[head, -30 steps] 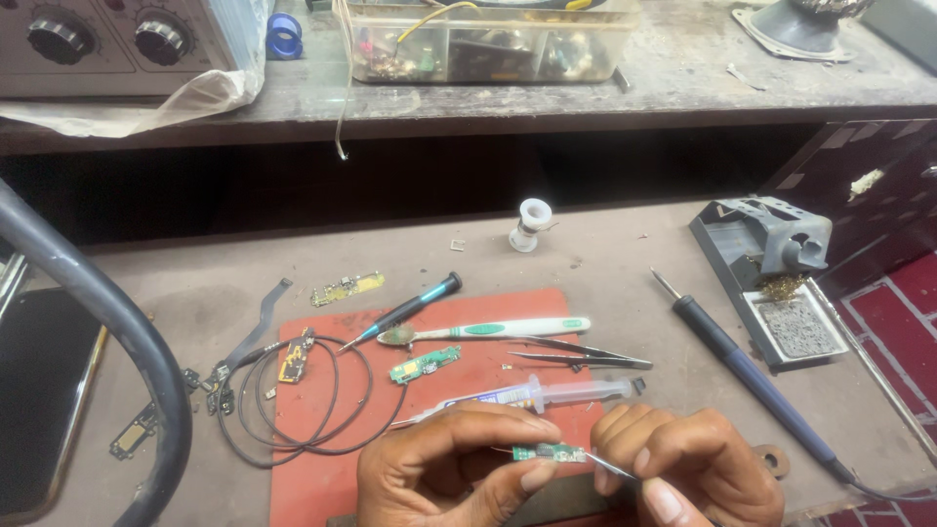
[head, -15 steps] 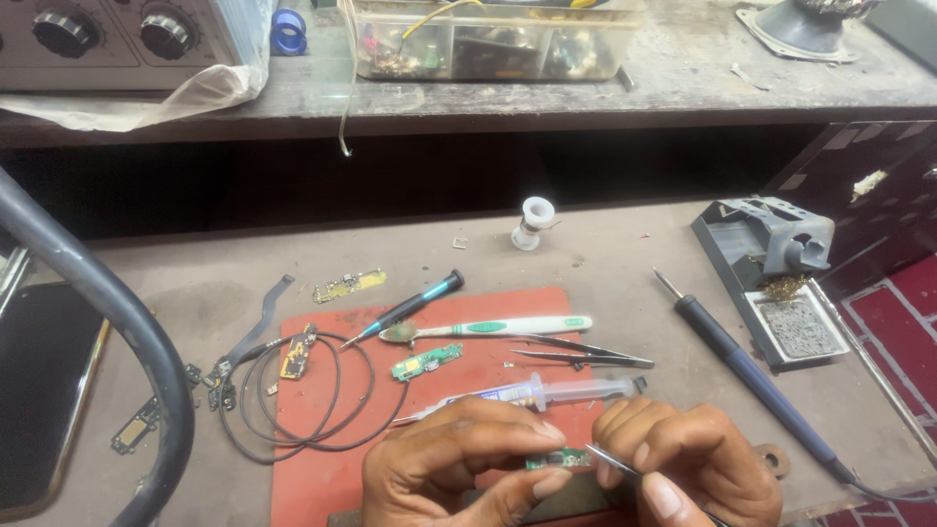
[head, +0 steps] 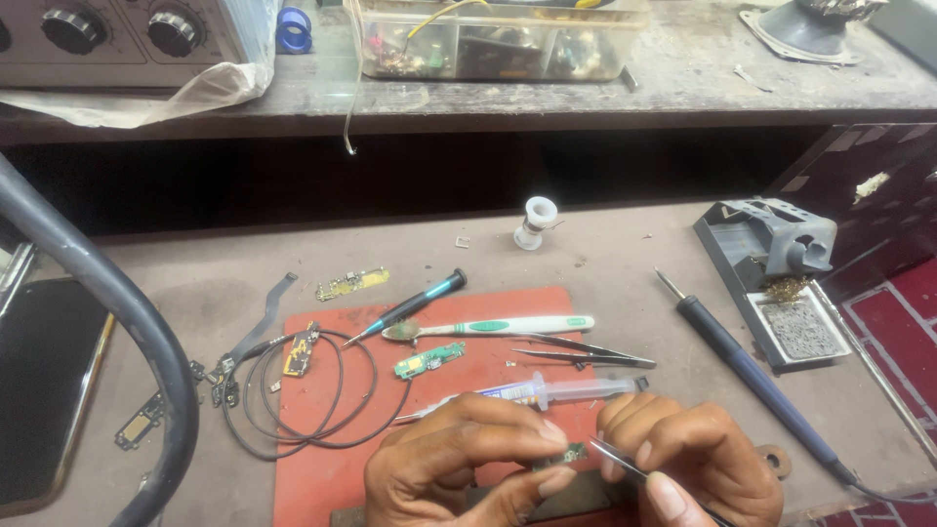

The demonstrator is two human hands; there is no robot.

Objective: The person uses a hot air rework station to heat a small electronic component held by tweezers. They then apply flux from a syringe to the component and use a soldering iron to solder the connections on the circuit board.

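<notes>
Left hand [head: 459, 468] fingers [head: 517, 434] pinch a small green board [head: 564, 455], thumb under, index on top, at the counter's near edge. Right hand [head: 698, 464] fingers pressed together around tweezers [head: 615, 457], tips touching the board's right end. Both hands sit over the near edge of the red mat [head: 322, 468]. Just beyond the fingers: a syringe [head: 556, 392] lying on the mat, nozzle pointing left. Farther back on the mat: second tweezers [head: 586, 353], a toothbrush [head: 498, 326], another green board [head: 429, 360], a screwdriver [head: 410, 305] lying diagonal across the mat's far edge. Black cable [head: 312, 400] coiled over the mat's left side, with a small yellow board [head: 299, 353] inside the loop. Off the mat toward the left: a flex strip [head: 273, 303], a gold-coloured board [head: 351, 284], loose small parts. Right of the mat: soldering iron [head: 742, 366] lying diagonal, tip toward the far edge; its stand [head: 771, 244] with sponge tray at the right edge. White spool [head: 537, 220] near the far edge. Shelf [head: 586, 93] behind holds a clear parts box [head: 498, 44] and a knobbed unit [head: 117, 34]. Dark curved tube [head: 107, 293] crosses the left side.
</notes>
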